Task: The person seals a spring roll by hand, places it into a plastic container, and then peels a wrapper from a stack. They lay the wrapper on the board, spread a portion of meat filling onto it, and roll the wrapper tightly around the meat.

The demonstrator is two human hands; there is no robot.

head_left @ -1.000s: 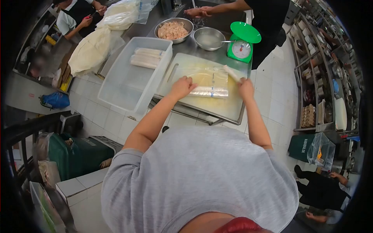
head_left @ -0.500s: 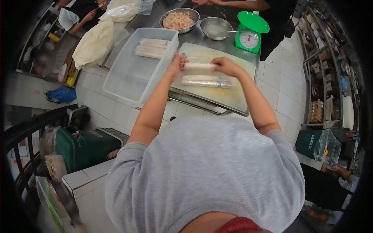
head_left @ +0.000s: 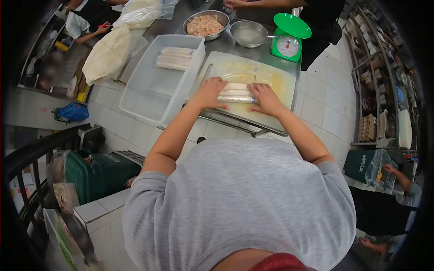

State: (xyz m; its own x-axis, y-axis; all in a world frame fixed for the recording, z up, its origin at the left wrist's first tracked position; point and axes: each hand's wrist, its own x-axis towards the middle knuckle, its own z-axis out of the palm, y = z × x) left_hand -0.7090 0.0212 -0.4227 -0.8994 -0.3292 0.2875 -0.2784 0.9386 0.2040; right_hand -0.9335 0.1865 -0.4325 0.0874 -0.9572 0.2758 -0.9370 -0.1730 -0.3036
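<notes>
Several pale rolls in clear plastic [head_left: 236, 92] lie side by side on the cutting board [head_left: 221, 58]. My left hand [head_left: 211, 94] grips their left end, fingers over the far side and thumb toward me. At the right end, my right hand [head_left: 267, 99] holds the bundle the same way with its fingers bent over it. A clear plastic sheet stretches over the board just beyond the rolls. To the left, a translucent plastic tub [head_left: 149, 101] contains another plastic-wrapped pack of rolls [head_left: 174, 58].
Behind the board stand a metal bowl [head_left: 224, 20] of ground meat, a bowl of cloudy liquid [head_left: 248, 43] with a spoon, and a green scale [head_left: 288, 45]. Wrapped dough-like sheets [head_left: 106, 56] sit at the left. Other people are across the table, at upper left and lower right.
Both hands have come down nearer me with the roll they were handling. It now lies against the other rolls, and the hands are around the bundle's two ends.
</notes>
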